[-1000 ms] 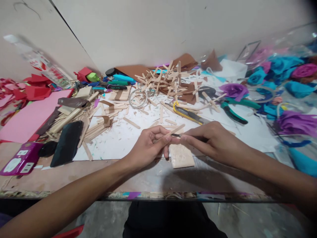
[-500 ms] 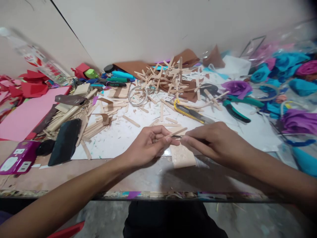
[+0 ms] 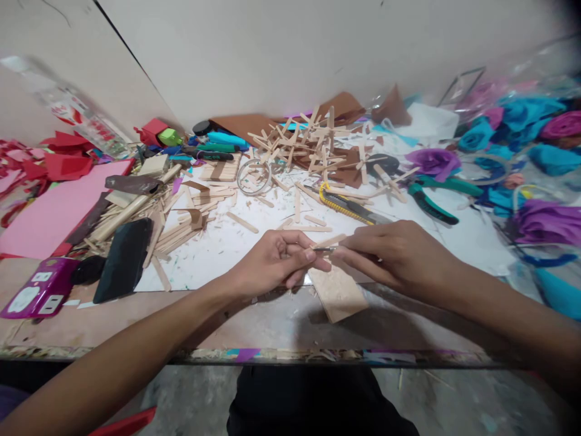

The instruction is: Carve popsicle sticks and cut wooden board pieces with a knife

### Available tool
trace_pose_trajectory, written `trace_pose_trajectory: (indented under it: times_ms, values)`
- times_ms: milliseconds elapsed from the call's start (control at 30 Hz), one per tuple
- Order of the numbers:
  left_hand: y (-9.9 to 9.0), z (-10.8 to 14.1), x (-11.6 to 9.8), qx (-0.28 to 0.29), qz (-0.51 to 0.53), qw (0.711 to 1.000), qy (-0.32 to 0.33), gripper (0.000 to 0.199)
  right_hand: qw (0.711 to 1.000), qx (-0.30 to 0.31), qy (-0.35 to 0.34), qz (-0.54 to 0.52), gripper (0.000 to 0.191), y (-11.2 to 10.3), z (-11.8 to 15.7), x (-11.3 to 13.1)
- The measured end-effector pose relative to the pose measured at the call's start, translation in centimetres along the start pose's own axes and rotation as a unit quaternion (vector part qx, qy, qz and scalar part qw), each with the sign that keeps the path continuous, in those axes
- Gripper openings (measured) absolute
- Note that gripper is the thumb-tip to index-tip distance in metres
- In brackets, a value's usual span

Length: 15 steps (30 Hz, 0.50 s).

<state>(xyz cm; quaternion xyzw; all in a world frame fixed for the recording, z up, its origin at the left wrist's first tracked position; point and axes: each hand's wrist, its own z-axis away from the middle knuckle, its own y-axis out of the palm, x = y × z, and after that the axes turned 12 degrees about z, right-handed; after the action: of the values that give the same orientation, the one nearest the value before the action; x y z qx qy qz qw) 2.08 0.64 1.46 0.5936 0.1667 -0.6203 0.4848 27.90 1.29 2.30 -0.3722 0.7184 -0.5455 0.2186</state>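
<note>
My left hand (image 3: 279, 257) is closed, its thumb and fingers pinching a wooden craft stick (image 3: 334, 238) that points up to the right. My right hand (image 3: 393, 257) is closed around a slim craft knife (image 3: 325, 248), mostly hidden in the fingers. Its thin metal tip lies against or very close to the stick, beside my left thumb. Beneath both hands a small light wooden board (image 3: 341, 297) rests at the table's front, with shavings on it. A yellow-and-grey box cutter (image 3: 349, 206) lies just beyond my hands.
Beyond the hands are a heap of craft sticks (image 3: 313, 145), a tape roll (image 3: 254, 177) and green-handled pliers (image 3: 436, 200). A dark phone (image 3: 122, 260) and a purple device (image 3: 39, 287) lie left. Paper flowers (image 3: 549, 218) crowd the right. White paper (image 3: 213, 266) covers part of the table.
The wooden board has turned and shifted toward the table's front edge. My hands stay close together, with more of the knife's metal tip showing between them.
</note>
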Motion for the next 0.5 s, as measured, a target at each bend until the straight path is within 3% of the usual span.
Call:
trace_pose_trajectory:
  times_ms: [133, 300, 500]
  values:
    - [-0.21, -0.11, 0.11, -0.011, 0.014, 1.000, -0.007, 0.028, 0.999, -0.003, 0.033, -0.043, 0.042, -0.62, -0.33, -0.30]
    - [-0.25, -0.15, 0.08, -0.026, 0.028, 0.999, -0.013, 0.029, 0.987, -0.035, 0.127, -0.095, 0.032, -1.08, -0.58, -0.53]
    - [-0.10, 0.02, -0.10, -0.004, 0.015, 1.000, -0.011, 0.031, 0.979, -0.049, 0.139, -0.140, 0.021, -0.24, -0.84, 0.10]
